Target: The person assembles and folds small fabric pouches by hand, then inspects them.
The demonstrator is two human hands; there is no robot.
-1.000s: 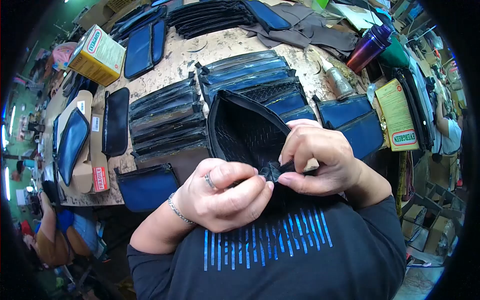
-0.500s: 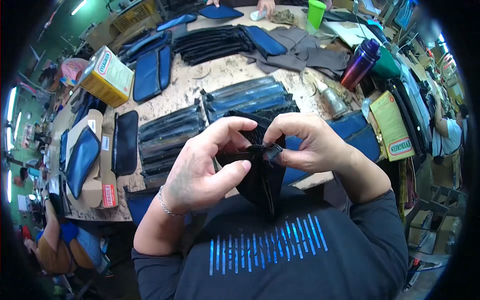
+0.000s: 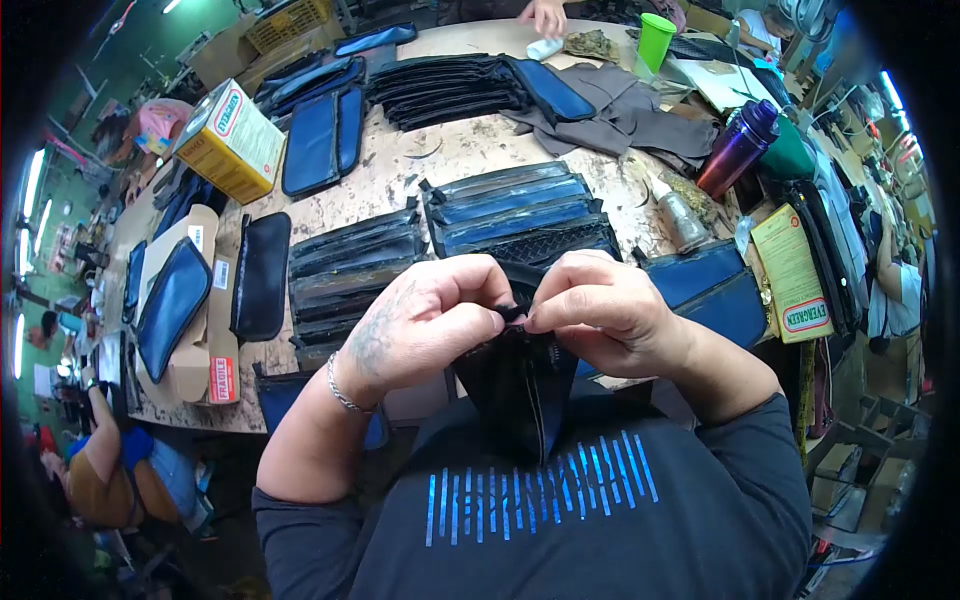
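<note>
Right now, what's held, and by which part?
A black pouch: the left hand and right hand pinch its upper edge, fingertips close together.

"Where's the light from?"
"White tube lights (image 3: 33, 180) glare beyond the left edge of the table (image 3: 390, 165); its surface is bright, the floor below the near edge dim."
"Any shine?"
"On the purple tumbler (image 3: 738, 148), toward the right edge."
"And clarity?"
"The black pouch (image 3: 510, 385) loses detail in darkness; fisheye bowing curves the far edge, with black corners."
</note>
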